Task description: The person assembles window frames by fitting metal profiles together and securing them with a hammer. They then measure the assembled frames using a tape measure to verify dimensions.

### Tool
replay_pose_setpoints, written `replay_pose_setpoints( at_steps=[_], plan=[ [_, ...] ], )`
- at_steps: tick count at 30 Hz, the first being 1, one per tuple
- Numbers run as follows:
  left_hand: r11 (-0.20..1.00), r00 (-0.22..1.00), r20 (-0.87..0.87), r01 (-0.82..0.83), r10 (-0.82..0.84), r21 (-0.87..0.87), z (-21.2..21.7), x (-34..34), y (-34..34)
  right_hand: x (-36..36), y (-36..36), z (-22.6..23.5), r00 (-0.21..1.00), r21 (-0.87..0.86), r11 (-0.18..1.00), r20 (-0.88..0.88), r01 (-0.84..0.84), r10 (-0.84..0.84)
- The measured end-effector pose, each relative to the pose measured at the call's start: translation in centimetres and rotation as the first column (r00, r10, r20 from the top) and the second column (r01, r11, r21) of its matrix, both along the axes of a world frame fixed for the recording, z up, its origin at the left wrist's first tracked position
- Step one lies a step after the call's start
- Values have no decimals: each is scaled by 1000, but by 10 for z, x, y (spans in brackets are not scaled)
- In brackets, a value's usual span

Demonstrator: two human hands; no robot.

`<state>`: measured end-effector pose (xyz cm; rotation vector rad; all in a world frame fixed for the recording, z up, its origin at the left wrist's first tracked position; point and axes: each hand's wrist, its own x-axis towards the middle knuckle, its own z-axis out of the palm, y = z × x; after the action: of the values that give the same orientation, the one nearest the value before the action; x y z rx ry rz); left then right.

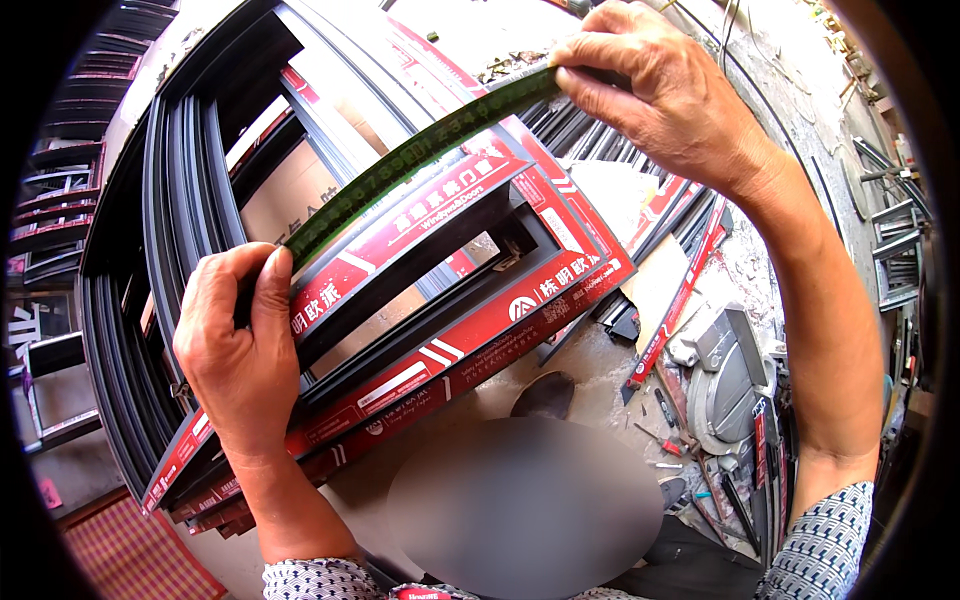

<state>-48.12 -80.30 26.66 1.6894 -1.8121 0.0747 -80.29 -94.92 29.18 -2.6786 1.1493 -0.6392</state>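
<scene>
Spanning the frame [420, 300], a green ruler [420, 150] is pinched at each end by left hand [240, 350] and right hand [650, 90].

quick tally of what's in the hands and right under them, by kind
Hands: 2, the left hand and the right hand
Green measuring tape strip stretched between both hands: 1
Dark metal window frame with red protective film under the tape: 1
Grey circular power saw on the floor at right: 1
Total: 5
</scene>
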Motion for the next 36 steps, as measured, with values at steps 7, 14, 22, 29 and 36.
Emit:
replay_pose_setpoints(
  at_steps=[7, 14, 22, 29, 36],
  plan=[
    [970, 977, 200, -22, 72, -244, -3, 1, -1, -18, -5, -11, 997, 3, 999, 61, 44, -44],
    [965, 973, 231, 81, -22, -250, -2, 2, 0, -44, 2, -25, 957, 146, 970, 191, 192, -219],
    [969, 964, 106, 235, -242, 76, 4, -45, -17, -71, 23, -34, 898, 282, 919, 265, 276, -351],
    [977, 957, 199, 197, -209, 81, -4, -91, -30, -88, 42, -41, 835, 368, 881, 348, 298, -427],
    [977, 942, 258, 201, -213, 70, -8, -90, -28, -93, 49, -47, 812, 407, 859, 356, 311, -463]
  ],
)
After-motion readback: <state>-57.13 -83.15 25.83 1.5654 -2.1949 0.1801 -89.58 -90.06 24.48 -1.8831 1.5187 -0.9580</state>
